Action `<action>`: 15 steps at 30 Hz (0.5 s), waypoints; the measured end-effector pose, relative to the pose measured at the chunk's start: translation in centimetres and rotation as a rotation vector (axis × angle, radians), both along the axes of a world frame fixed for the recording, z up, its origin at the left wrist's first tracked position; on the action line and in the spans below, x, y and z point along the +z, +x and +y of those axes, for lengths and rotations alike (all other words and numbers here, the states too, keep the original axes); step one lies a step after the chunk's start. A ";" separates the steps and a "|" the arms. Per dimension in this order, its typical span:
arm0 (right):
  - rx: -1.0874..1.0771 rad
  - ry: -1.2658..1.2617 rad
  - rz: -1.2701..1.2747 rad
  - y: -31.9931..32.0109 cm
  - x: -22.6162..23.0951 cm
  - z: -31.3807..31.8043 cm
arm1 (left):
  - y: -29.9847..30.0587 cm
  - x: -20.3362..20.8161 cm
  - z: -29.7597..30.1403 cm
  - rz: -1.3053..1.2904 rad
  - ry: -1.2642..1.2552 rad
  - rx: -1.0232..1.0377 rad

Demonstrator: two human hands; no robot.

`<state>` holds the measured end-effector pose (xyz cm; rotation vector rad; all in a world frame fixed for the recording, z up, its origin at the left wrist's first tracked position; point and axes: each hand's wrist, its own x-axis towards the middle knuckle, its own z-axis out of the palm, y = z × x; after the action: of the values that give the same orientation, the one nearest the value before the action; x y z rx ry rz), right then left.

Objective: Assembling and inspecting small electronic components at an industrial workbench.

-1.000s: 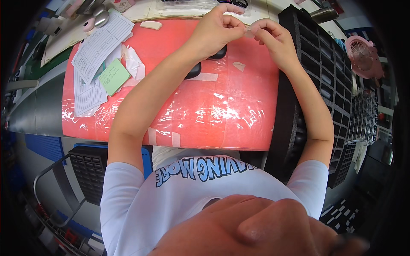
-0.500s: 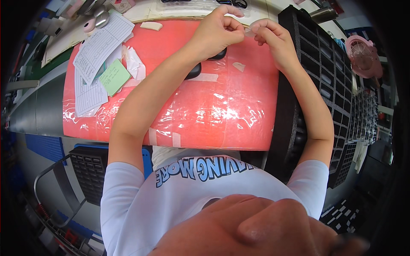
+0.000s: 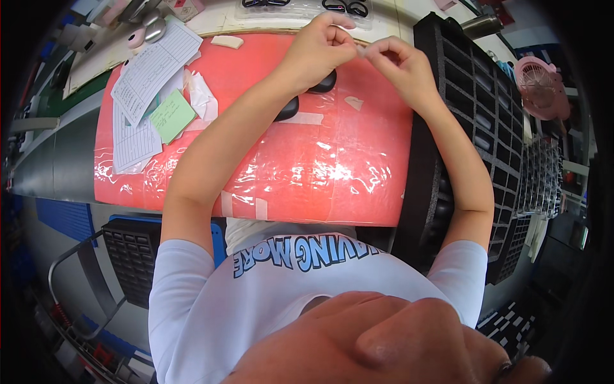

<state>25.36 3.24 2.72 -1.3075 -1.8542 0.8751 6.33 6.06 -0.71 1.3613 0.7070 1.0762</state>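
Over the far part of the red mat, my left hand (image 3: 323,52) is closed in a pinch with its index finger raised. Opposite it, my right hand (image 3: 403,69) also pinches, thumb and index finger together. A small translucent piece (image 3: 361,50) shows between the two sets of fingertips; its exact kind is too small to tell. Below my left hand and wrist lie two smooth black rounded objects, one (image 3: 323,83) nearer the fingers and one (image 3: 288,110) partly hidden by my forearm.
The shiny red mat (image 3: 307,185) covers the table, with tape strips on it. Papers (image 3: 150,77) and a green note (image 3: 173,117) lie at left. A black compartment tray (image 3: 457,83) stands along the right edge, beside a pink fan (image 3: 540,86). A clear tray (image 3: 300,14) holds black parts at the back.
My right hand has turned slightly, its fingers pointing more to the left and its other fingers tucked. Both hands' meeting point has shifted a little left; the pinches stay closed.
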 end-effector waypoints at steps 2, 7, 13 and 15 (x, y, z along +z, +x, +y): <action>0.003 -0.043 -0.069 0.1 0.1 -0.1 | 0.3 -0.1 0.3 -0.053 -0.032 0.018; -0.020 -0.065 0.065 0.5 0.3 0.2 | 0.6 0.3 -0.2 -0.087 -0.028 0.042; -0.058 0.018 0.106 0.5 -0.3 0.2 | 0.9 1.0 -1.2 -0.135 -0.238 -0.007; -0.039 0.041 0.119 0.1 -0.4 0.1 | 0.8 0.9 -1.1 -0.144 -0.223 -0.006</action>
<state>25.50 3.35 2.33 -1.2360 -1.7403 0.8702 7.16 4.92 0.18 1.0838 0.6937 1.0459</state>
